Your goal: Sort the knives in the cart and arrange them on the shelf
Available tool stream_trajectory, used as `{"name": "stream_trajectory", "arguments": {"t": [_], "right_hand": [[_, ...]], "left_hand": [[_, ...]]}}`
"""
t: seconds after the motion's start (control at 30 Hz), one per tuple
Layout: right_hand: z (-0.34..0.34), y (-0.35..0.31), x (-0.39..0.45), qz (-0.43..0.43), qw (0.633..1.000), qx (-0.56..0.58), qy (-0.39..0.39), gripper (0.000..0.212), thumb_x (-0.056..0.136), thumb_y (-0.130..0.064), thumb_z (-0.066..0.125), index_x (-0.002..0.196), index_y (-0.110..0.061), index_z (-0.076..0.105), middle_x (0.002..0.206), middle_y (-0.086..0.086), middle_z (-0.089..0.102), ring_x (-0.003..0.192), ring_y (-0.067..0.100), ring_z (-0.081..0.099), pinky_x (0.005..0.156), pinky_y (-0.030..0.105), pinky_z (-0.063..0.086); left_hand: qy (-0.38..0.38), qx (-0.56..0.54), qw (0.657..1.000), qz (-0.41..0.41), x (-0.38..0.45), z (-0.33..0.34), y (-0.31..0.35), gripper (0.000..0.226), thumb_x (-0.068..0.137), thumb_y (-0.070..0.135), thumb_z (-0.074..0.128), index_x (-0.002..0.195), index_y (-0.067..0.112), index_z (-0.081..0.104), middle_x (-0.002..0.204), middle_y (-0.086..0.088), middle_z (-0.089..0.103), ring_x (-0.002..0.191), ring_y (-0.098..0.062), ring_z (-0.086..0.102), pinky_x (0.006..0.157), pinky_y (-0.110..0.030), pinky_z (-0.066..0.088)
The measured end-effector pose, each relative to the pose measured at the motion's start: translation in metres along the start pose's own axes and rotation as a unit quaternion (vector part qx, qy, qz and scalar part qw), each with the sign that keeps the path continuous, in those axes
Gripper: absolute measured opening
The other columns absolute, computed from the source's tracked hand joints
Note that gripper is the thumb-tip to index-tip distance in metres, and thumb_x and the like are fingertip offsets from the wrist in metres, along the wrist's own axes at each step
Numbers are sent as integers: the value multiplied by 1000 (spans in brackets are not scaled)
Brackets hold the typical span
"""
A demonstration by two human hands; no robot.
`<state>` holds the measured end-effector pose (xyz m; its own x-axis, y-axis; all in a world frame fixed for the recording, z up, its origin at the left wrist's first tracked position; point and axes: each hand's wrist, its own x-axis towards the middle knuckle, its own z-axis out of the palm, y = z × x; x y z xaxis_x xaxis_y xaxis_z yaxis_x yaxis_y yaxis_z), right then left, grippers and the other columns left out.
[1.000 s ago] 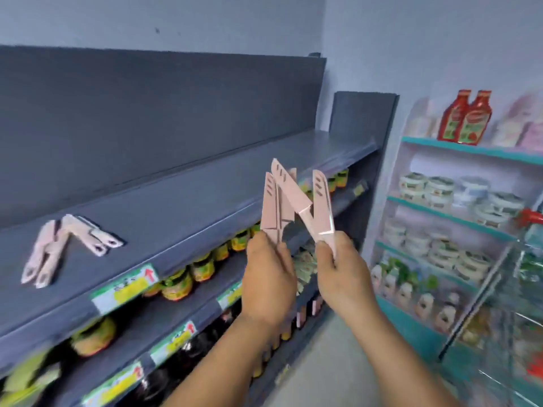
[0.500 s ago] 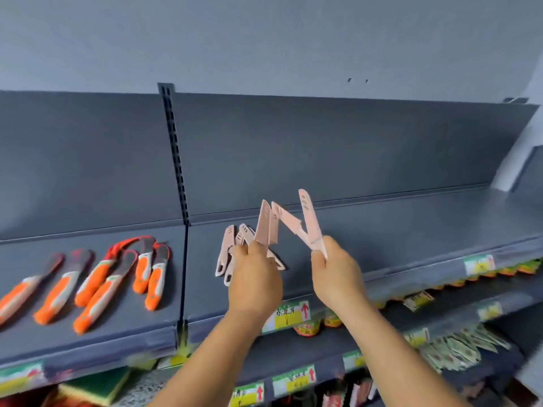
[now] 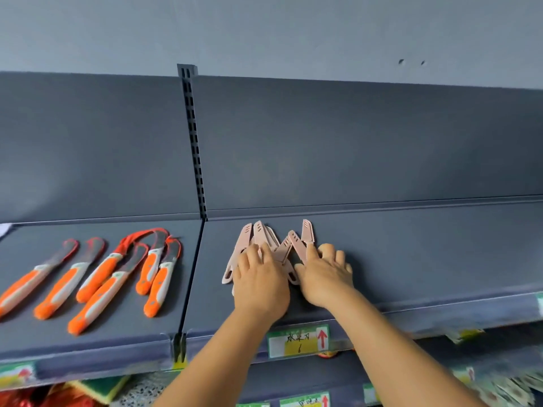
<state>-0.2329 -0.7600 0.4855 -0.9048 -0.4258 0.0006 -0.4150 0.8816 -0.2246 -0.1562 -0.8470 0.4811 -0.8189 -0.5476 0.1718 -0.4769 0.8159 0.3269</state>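
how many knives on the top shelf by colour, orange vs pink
orange-handled knives: 6, lying on the left shelf section
pink sheathed knives: at least 5 visible, on the right section; the left hand and right hand cover part of the pile, so the exact count is unclear
total: at least 11

Six orange-handled knives point(image 3: 97, 277) lie on the grey metal shelf point(image 3: 411, 254) at nine o'clock; sheathed pink plastic knives point(image 3: 261, 239) (perhaps six) cluster centrally under both hands.
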Motion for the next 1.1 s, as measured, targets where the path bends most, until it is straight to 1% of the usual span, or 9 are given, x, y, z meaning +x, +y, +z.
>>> {"name": "stream_trajectory", "arguments": {"t": [0.07, 0.13, 0.3, 0.37, 0.43, 0.53, 0.67, 0.97, 1.1], "right_hand": [[2, 1, 0, -8, 1000, 1, -10, 58, 100, -42, 27, 151, -18, 12, 152, 3, 16, 132, 29, 22, 108, 41, 24], [2, 2, 0, -10, 1000, 3, -15, 57, 100, -40, 25, 151, -18, 11, 153, 2, 16, 133, 29, 22, 108, 41, 24], [-3, 0, -6, -1, 1000, 11, -20, 56, 101, -39, 25, 151, -19, 12, 153, 3, 20, 134, 28, 24, 108, 41, 24], [-8, -2, -10, -5, 1000, 24, -1, 54, 101, -39, 26, 150, -20, 14, 154, 2, 19, 137, 27, 23, 110, 42, 24], [-14, -3, -20, -13, 999, 38, 30, 52, 101, -40, 27, 149, -21, 17, 153, 1, 22, 138, 26, 24, 112, 42, 23], [-24, -2, -47, -26, 995, 49, 86, 49, 102, -40, 26, 148, -22, 22, 152, -1, 26, 138, 22, 25, 111, 38, 23], [-27, 14, -95, -2, 988, 69, 136, 47, 101, -39, 28, 146, -22, 28, 153, -4, 25, 140, 19, 20, 112, 36, 18], [13, 84, -227, 136, 974, 98, 152, 50, 99, -40, 36, 145, -22, 32, 153, -6, 26, 141, 16, 19, 114, 34, 15], [37, 120, -286, 222, 962, 94, 128, 60, 95, -51, 25, 145, -19, 32, 152, -2, 29, 141, 19, 22, 115, 35, 17]], "left_hand": [[-24, 6, 999, 21, 3, 2, -1, 47, 99, 31, 31, 144, 16, 30, 150, -4, 24, 138, -27, 18, 112, -39, 16], [-39, 12, 999, 35, 4, 4, -1, 44, 100, 32, 30, 142, 19, 35, 148, -1, 29, 138, -25, 21, 111, -39, 17], [-36, -4, 999, 34, 3, 5, -2, 49, 102, 34, 26, 145, 12, 28, 149, -4, 30, 138, -25, 25, 112, -40, 20], [-10, -32, 999, 43, 1, 2, -2, 47, 101, 34, 28, 142, 11, 31, 145, -4, 35, 134, -25, 32, 109, -39, 25], [30, -69, 995, 70, -4, -3, 0, 41, 101, 32, 31, 136, 12, 38, 139, -4, 42, 127, -24, 39, 105, -36, 32], [75, -113, 982, 133, -21, -15, 4, 42, 101, 27, 33, 140, 13, 36, 142, -3, 43, 129, -22, 39, 106, -32, 31], [95, -141, 956, 240, -54, -22, 9, 46, 96, 23, 34, 135, 4, 46, 138, -11, 50, 127, -27, 44, 106, -36, 34], [-11, -166, 916, 366, -156, 24, 34, 48, 90, 24, 45, 133, 2, 49, 129, -14, 56, 119, -30, 53, 100, -38, 42], [-82, -152, 895, 412, -205, 57, 54, 49, 90, 29, 43, 130, 2, 52, 123, -14, 60, 112, -32, 57, 93, -39, 47]]}}
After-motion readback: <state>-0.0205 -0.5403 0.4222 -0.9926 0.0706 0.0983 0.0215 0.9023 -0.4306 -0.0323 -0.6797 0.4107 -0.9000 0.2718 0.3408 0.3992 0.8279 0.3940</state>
